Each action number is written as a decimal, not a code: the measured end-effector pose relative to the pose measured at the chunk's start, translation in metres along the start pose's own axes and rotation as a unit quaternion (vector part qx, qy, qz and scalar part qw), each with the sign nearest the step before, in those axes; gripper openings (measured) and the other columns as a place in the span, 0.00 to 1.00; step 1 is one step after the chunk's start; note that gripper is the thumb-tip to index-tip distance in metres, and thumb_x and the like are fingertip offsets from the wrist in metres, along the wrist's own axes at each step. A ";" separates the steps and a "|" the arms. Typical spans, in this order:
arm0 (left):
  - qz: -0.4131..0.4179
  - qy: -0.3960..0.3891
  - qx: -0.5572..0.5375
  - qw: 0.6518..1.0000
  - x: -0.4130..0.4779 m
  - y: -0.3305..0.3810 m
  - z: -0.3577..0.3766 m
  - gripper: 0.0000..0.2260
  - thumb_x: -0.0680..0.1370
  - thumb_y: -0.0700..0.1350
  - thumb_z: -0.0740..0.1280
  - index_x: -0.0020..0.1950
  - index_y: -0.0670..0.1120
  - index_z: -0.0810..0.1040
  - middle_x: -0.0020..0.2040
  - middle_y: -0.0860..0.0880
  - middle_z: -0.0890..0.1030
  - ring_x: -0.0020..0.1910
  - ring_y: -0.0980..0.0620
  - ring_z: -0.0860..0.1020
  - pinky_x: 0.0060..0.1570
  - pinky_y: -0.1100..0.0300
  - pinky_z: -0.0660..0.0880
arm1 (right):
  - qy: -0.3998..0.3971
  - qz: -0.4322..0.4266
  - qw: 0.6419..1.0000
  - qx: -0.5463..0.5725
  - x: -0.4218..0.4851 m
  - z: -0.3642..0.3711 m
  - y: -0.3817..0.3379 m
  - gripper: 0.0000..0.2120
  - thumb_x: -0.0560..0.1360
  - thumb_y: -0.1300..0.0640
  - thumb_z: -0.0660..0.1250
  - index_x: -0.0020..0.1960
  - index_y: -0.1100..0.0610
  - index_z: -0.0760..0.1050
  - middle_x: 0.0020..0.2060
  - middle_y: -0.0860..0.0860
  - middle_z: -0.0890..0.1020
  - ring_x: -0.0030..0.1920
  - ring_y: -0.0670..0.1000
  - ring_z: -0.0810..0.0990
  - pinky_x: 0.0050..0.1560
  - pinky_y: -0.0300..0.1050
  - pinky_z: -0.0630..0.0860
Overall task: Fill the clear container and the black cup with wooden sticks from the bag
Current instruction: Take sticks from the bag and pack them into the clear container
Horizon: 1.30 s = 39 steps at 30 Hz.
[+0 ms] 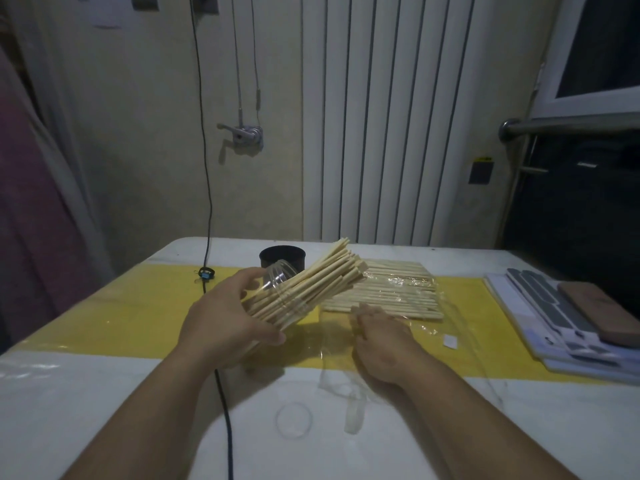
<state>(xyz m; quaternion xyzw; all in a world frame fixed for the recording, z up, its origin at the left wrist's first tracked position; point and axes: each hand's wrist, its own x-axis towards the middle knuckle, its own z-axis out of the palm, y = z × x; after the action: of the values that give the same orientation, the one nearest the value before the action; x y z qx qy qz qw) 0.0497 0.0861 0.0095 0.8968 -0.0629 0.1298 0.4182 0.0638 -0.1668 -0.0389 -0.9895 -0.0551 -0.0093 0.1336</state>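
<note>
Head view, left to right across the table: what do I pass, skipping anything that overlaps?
In order: small blue item → left hand → right hand → small white tag → stack of sheets.

Straight in front of the black cup (282,259), the tilted clear container (287,301), gripped by the left hand (221,323), blocks the near approach. Its wooden sticks (332,271) fan up past the cup's right side. Right of the cup, the bag (384,289) of sticks covers the table (138,306), with the right hand (377,337) at its near edge. Just left of the cup a black cable (207,220) hangs down and runs forward. Farther left of the cup, bare yellow tabletop lies open.
</note>
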 end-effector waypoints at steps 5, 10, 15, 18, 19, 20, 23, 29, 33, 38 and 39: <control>0.005 -0.005 -0.007 1.000 0.001 -0.001 0.000 0.43 0.48 0.54 0.81 0.60 0.71 0.69 0.57 0.64 0.76 0.53 0.60 0.77 0.53 0.50 0.77 | 0.040 0.006 0.996 -0.077 0.025 0.003 -0.008 0.27 0.79 0.58 0.58 0.77 0.50 0.60 0.75 0.51 0.65 0.75 0.54 0.63 0.73 0.50 0.61; 0.007 -0.006 -0.010 1.000 0.001 -0.002 -0.001 0.43 0.52 0.50 0.84 0.62 0.69 0.70 0.57 0.64 0.76 0.52 0.62 0.76 0.51 0.53 0.75 | 0.071 0.043 0.990 -0.113 0.037 -0.005 -0.015 0.12 0.78 0.57 0.63 0.60 0.50 0.74 0.62 0.50 0.73 0.65 0.57 0.71 0.63 0.50 0.66; 0.004 -0.007 -0.017 1.000 0.000 -0.001 -0.002 0.41 0.48 0.55 0.79 0.58 0.72 0.69 0.56 0.66 0.75 0.50 0.66 0.75 0.52 0.53 0.76 | 0.082 0.062 0.979 -0.179 0.043 -0.009 -0.015 0.12 0.77 0.59 0.65 0.60 0.50 0.78 0.60 0.51 0.77 0.63 0.58 0.72 0.64 0.50 0.68; 0.006 -0.009 -0.018 1.000 0.000 0.000 -0.002 0.41 0.48 0.55 0.80 0.58 0.72 0.68 0.57 0.65 0.76 0.52 0.61 0.76 0.53 0.52 0.76 | 0.093 0.060 0.976 -0.189 0.045 -0.007 -0.014 0.12 0.74 0.61 0.66 0.56 0.52 0.79 0.57 0.53 0.79 0.60 0.58 0.74 0.60 0.50 0.71; 0.007 -0.009 -0.017 1.000 0.000 0.000 -0.002 0.42 0.48 0.55 0.80 0.58 0.72 0.68 0.57 0.64 0.76 0.53 0.59 0.77 0.54 0.51 0.76 | 0.103 0.058 0.977 -0.176 0.045 -0.007 -0.014 0.12 0.75 0.60 0.66 0.56 0.52 0.80 0.56 0.51 0.79 0.60 0.57 0.74 0.61 0.49 0.71; 0.007 -0.009 -0.015 1.000 0.000 0.000 -0.002 0.42 0.48 0.54 0.80 0.58 0.72 0.68 0.57 0.64 0.76 0.54 0.58 0.77 0.54 0.51 0.76 | 0.109 0.056 0.979 -0.160 0.044 -0.008 -0.014 0.11 0.75 0.59 0.66 0.56 0.51 0.79 0.56 0.50 0.80 0.60 0.56 0.74 0.63 0.49 0.71; 0.007 -0.011 -0.012 1.000 -0.001 0.000 -0.002 0.41 0.49 0.54 0.80 0.57 0.73 0.69 0.57 0.65 0.76 0.53 0.59 0.77 0.53 0.51 0.77 | 0.107 0.052 0.987 -0.104 0.043 -0.016 -0.013 0.10 0.78 0.55 0.66 0.58 0.49 0.79 0.58 0.49 0.79 0.63 0.55 0.74 0.66 0.48 0.70; 0.006 -0.008 -0.017 1.000 -0.002 0.004 -0.002 0.38 0.48 0.54 0.79 0.52 0.75 0.68 0.57 0.66 0.76 0.54 0.61 0.77 0.54 0.52 0.77 | 0.007 0.078 0.996 -0.051 0.051 -0.022 -0.014 0.09 0.80 0.50 0.65 0.58 0.48 0.78 0.59 0.50 0.79 0.61 0.54 0.76 0.62 0.45 0.72; 0.007 -0.010 -0.015 1.000 -0.002 0.004 -0.002 0.41 0.49 0.54 0.80 0.58 0.71 0.68 0.59 0.62 0.77 0.52 0.61 0.76 0.50 0.54 0.75 | 0.039 0.084 0.995 -0.033 0.050 -0.017 -0.012 0.08 0.79 0.50 0.65 0.56 0.48 0.78 0.58 0.48 0.80 0.62 0.53 0.76 0.63 0.47 0.68; 0.012 -0.009 -0.013 1.000 -0.003 0.004 -0.003 0.42 0.52 0.51 0.82 0.60 0.70 0.68 0.59 0.61 0.76 0.53 0.58 0.76 0.49 0.55 0.74 | 0.101 0.057 0.993 0.007 0.034 -0.005 -0.004 0.08 0.79 0.56 0.64 0.54 0.46 0.78 0.59 0.50 0.80 0.62 0.55 0.76 0.63 0.46 0.69; 0.012 -0.008 -0.010 1.000 -0.003 0.004 -0.002 0.42 0.53 0.50 0.83 0.60 0.70 0.68 0.59 0.61 0.76 0.54 0.58 0.76 0.50 0.54 0.74 | 0.102 0.058 0.993 0.020 0.033 -0.004 -0.005 0.08 0.79 0.57 0.63 0.54 0.46 0.77 0.59 0.51 0.80 0.61 0.56 0.76 0.61 0.46 0.71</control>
<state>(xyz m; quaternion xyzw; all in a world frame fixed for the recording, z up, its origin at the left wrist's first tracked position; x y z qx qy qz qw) 0.0458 0.0853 0.0134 0.8925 -0.0787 0.1273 0.4254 0.0963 -0.1599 -0.0328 -0.9820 0.0157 -0.1009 0.1589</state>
